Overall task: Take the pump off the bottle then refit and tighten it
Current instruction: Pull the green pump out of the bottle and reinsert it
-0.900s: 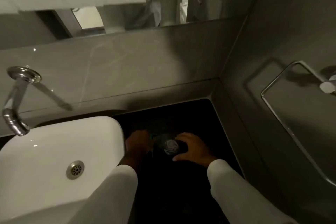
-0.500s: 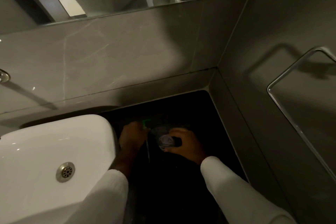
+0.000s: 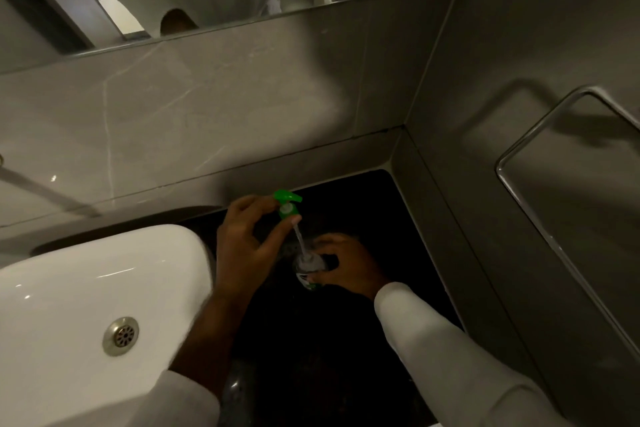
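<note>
Pump (image 3: 287, 205): left hand (image 3: 249, 246) is pinching its green collar, raised clear above the bottle (image 3: 309, 269).
Bottle: right hand (image 3: 349, 262) is gripping it upright on the dark counter (image 3: 408, 253), right of the basin (image 3: 104, 288).
Progress: removal is nearly done, tube tip still in the neck; refitting and tightening are remaining.

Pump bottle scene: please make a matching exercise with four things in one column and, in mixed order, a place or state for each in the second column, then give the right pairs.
Things:
1. green pump
2. bottle
3. white basin
4. metal rail

Places or states:
A. fixed to the wall on the right
B. standing on the dark counter, gripped by the right hand
C. on the left, with a round drain
D. lifted up in the left hand, tube end at the bottle mouth

Pairs: 1-D, 2-B, 3-C, 4-A
</note>
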